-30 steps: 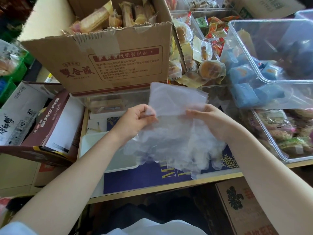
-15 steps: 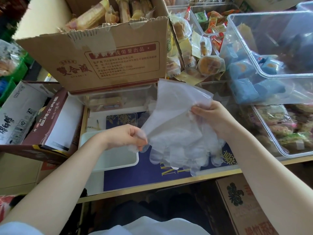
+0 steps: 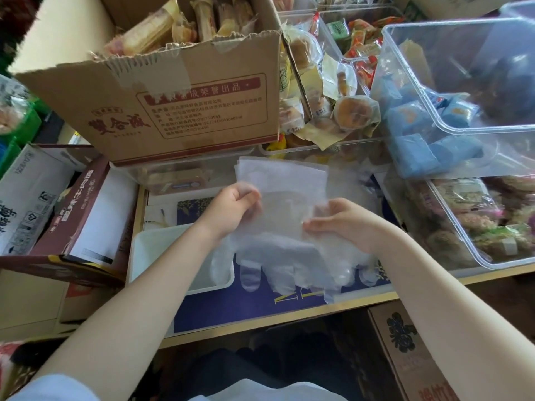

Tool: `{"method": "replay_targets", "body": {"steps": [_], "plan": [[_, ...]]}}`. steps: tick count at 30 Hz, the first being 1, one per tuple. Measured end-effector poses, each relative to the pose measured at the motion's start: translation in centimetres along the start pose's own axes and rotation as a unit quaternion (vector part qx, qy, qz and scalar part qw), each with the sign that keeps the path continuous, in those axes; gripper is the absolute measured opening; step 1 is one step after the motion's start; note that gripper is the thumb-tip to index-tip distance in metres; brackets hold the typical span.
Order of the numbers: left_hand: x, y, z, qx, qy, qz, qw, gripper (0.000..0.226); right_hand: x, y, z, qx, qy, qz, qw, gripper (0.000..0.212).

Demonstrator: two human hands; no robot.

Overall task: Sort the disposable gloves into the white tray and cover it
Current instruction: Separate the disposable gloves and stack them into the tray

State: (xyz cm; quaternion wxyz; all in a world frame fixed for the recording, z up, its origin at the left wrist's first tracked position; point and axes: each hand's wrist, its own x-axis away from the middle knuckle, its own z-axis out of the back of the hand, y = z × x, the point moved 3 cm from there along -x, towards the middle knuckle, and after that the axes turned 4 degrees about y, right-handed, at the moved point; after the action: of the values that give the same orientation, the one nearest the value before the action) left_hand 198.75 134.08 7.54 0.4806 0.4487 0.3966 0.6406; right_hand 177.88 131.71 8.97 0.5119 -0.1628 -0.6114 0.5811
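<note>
A stack of clear disposable gloves [image 3: 285,227] hangs in the air above the table, cuffs up and fingers dangling. My left hand [image 3: 231,208] pinches its left edge near the cuffs. My right hand [image 3: 341,224] grips the right edge, thumb over the plastic. The white tray [image 3: 162,247] lies on the table below and left of the gloves, partly hidden by my left forearm. Its inside looks bare. No lid is in sight.
A torn cardboard box [image 3: 179,102] of wrapped snacks stands behind. Clear plastic bins [image 3: 463,134] of packaged food crowd the right side. A brown carton [image 3: 78,215] lies left of the tray. A blue mat [image 3: 260,311] covers the table's front edge.
My left hand rose from the gloves' lower left corner to the upper left edge. The stack swung from tilted to upright, and my right hand dropped a little.
</note>
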Motion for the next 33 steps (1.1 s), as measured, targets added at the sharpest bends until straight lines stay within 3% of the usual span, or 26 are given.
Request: {"method": "replay_targets", "body": {"steps": [2,4,6,8,12,15,17,19,25,27,31,33], "plan": [[-0.1,-0.7,0.4,0.058,0.007,0.032,0.998,0.023,0.2,0.7,-0.1,0.017,-0.044,0.004,0.999,0.006],[0.0,-1.7,0.7,0.103,0.014,0.079,0.991,0.021,0.2,1.4,-0.3,-0.062,-0.083,0.014,0.995,0.008],[-0.1,-2.9,0.7,0.091,0.008,0.116,0.989,0.020,-0.2,2.7,-0.4,-0.131,-0.113,-0.009,0.985,0.006],[-0.1,-4.2,0.5,0.035,0.015,0.140,0.989,0.018,-0.9,4.8,-0.4,-0.057,-0.111,-0.060,0.990,0.005],[-0.6,-5.5,0.1,-0.176,0.057,0.099,0.978,0.016,-2.5,9.4,0.0,0.186,-0.025,-0.131,0.973,0.006],[-1.1,-6.1,0.3,-0.238,0.058,0.081,0.966,0.018,-3.6,10.7,1.4,0.220,0.171,-0.087,0.956,0.025],[-1.4,-6.2,0.3,-0.248,0.043,0.065,0.965,0.020,-4.4,11.0,2.0,0.266,0.239,-0.030,0.933,0.036],[-1.4,-6.0,0.1,-0.248,0.034,0.049,0.967,0.023,-5.4,11.3,2.0,0.328,0.248,0.001,0.911,0.045],[-1.4,-6.4,-0.8,-0.232,-0.038,0.017,0.972,0.026,-9.0,12.5,1.4,0.434,0.177,-0.040,0.882,0.061],[-1.3,-6.7,-0.9,-0.208,-0.052,0.019,0.977,0.023,-9.6,12.7,1.4,0.466,0.186,-0.023,0.865,0.052],[-1.2,-7.2,-1.1,-0.171,-0.086,0.036,0.981,0.015,-10.1,12.3,1.7,0.424,0.214,0.022,0.880,0.015],[-1.3,-7.1,-1.1,-0.150,-0.092,0.027,0.984,0.016,-9.9,11.7,1.9,0.409,0.237,0.046,0.880,0.011]]}}
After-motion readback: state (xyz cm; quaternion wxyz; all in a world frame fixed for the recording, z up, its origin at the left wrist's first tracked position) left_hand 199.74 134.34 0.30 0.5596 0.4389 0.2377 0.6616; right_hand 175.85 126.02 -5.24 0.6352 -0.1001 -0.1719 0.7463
